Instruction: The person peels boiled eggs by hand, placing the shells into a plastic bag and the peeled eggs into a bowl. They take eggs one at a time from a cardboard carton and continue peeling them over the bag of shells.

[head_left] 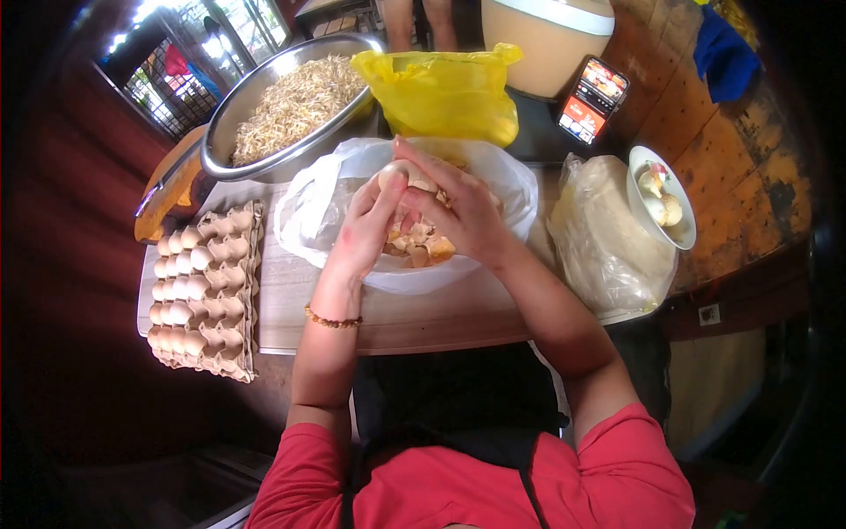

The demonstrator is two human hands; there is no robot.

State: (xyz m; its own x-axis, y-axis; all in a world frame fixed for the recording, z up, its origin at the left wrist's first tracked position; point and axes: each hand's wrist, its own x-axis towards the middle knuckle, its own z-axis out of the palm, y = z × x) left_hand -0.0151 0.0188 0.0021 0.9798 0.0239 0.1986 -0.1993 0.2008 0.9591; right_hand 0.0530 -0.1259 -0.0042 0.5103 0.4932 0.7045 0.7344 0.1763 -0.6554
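Over an open white plastic bag (304, 216), my two hands come together around a pale egg (403, 167), mostly covered by fingers. My left hand (368, 220) has its fingers curled about the egg, and a beaded bracelet circles that wrist. My right hand (467, 212) presses against it from the other side, its fingers partly overlapping the left ones. Beneath them, broken eggshells (427, 245) lie in the bag. Off to the left, a cardboard egg tray (231, 304) carries rows of eggs in its left part, while its right cups hold none.
A large metal basin (211, 150) of bean sprouts stands at back left beside a yellow plastic bag (441, 93). A lit phone (595, 100) leans by a beige container (546, 44). At right, a white bowl (682, 201) with eggs rests against a clear plastic bag (604, 234).
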